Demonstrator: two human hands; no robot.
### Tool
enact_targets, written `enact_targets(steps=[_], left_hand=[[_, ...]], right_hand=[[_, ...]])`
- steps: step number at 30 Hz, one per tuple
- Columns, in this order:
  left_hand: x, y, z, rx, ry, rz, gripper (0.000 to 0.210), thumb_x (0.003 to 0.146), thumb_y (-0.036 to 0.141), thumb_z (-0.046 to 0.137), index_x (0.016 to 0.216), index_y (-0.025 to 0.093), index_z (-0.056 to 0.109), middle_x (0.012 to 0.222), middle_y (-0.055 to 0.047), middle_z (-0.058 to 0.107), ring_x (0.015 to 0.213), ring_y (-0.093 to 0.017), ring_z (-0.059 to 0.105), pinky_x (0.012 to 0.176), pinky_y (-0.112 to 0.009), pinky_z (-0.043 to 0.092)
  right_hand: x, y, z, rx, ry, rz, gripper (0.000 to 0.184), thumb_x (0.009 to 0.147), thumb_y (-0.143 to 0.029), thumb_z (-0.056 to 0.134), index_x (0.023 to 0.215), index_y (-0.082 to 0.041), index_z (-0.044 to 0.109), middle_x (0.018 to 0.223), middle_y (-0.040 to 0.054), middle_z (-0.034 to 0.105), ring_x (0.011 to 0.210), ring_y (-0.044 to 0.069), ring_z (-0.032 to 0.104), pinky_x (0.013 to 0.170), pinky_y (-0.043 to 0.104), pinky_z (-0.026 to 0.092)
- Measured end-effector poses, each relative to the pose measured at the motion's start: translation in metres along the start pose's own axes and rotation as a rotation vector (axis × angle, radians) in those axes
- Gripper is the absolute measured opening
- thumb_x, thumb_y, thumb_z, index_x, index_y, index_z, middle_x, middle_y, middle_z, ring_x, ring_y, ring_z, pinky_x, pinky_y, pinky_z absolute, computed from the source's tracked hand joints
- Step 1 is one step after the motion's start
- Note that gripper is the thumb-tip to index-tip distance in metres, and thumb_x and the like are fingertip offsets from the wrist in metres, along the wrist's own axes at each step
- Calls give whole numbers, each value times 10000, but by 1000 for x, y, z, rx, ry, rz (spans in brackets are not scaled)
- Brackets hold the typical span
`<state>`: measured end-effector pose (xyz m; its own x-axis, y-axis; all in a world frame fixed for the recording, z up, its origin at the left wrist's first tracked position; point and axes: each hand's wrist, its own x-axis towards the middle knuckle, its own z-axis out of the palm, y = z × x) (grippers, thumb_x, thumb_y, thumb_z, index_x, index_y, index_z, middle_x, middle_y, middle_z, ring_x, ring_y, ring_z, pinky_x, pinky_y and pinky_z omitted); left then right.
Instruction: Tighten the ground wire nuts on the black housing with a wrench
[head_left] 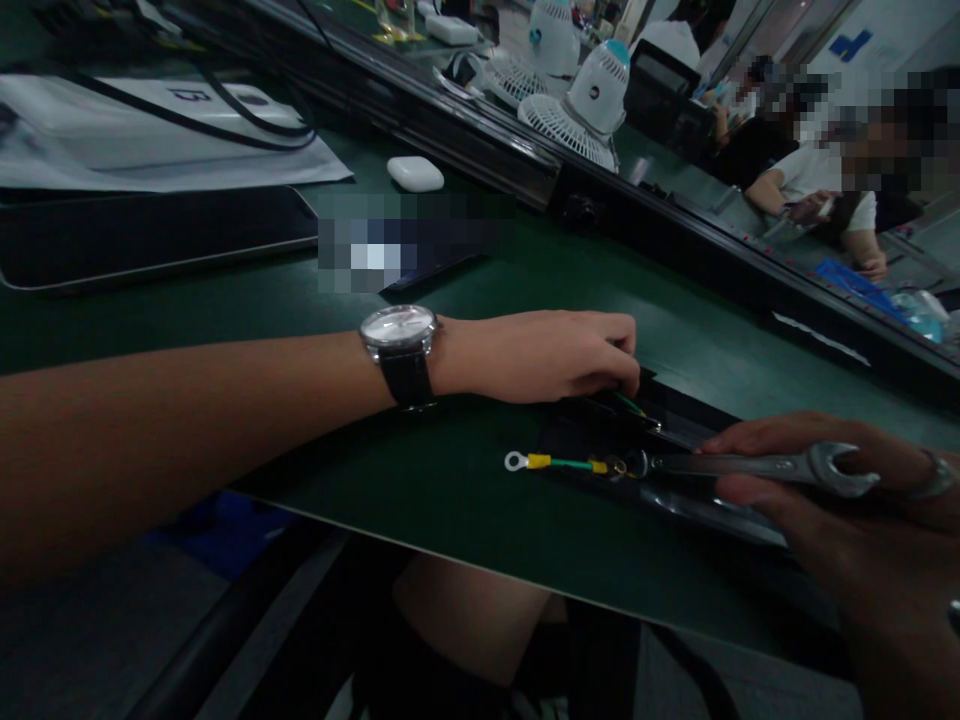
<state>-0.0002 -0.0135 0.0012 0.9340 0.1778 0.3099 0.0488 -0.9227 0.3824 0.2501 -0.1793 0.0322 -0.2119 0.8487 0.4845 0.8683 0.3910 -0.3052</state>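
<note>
A steel combination wrench lies along the fingers and thumb of my right hand, which is closed on it. Its open jaw points right; the other end meets a fastener on a dark black part. From that spot a short green-and-yellow wire runs left to a bare ring terminal with a yellow sleeve. My left hand, wearing a watch, has its fingers curled down at the part's far side. A second green wire shows by its fingertips; what they grip is hidden.
On the green tabletop are a dark phone, a white plastic bag and a white earbud case. A black rail crosses behind. Beyond it stand white fans and seated people.
</note>
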Motion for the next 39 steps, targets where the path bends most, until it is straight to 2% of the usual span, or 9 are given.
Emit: enact_targets(steps=[6,17,24,28,33,36,39], left_hand=[[-1,0,0,37,-16,3,300,992,121,515,1222,213,684,1225,-82,583,1012,-170,598,858,-261,465],[-1,0,0,29,-23,-5,314,989,119,521,1235,230,681,1243,-80,585,1033,-170,603,877,-258,466],[-1,1,-1,21,-22,-9,307,999,132,497,1223,227,684,1232,-84,588,1015,-172,604,860,-264,466],[0,1,0,23,-22,-7,303,1001,131,492,1212,214,692,1226,-87,590,1019,-173,606,854,-263,465],[0,1,0,4,-9,-13,308,990,130,502,1206,229,698,1223,-81,600,1007,-171,611,866,-265,468],[0,0,0,10,-16,-5,316,986,122,499,1213,225,692,1226,-84,594,1018,-175,605,873,-267,469],[0,-1,0,22,-22,0,310,990,131,500,1219,220,689,1221,-88,592,1020,-179,601,874,-267,470]], right_hand=[[1,-14,4,-48,12,-20,158,833,-481,821,913,-355,769,818,-63,810,671,213,771,540,321,550],[0,-18,7,-108,75,20,171,830,-497,817,898,-347,772,786,-58,804,617,190,752,496,301,533],[2,-21,9,-107,54,-61,134,852,-460,799,910,-346,758,790,-69,805,592,177,753,500,291,572],[3,-24,4,-68,-6,-128,133,845,-384,814,947,-337,743,837,-68,816,665,199,787,565,298,621],[8,-18,-9,47,-200,-283,205,896,-231,748,1080,-319,727,1006,-39,827,829,200,809,682,284,659],[11,-13,-13,112,-167,-221,116,907,-285,735,1019,-315,745,937,-28,828,795,203,804,668,291,661],[10,-8,-14,62,-97,-107,79,881,-359,767,945,-313,760,858,-18,819,723,223,792,607,319,650]])
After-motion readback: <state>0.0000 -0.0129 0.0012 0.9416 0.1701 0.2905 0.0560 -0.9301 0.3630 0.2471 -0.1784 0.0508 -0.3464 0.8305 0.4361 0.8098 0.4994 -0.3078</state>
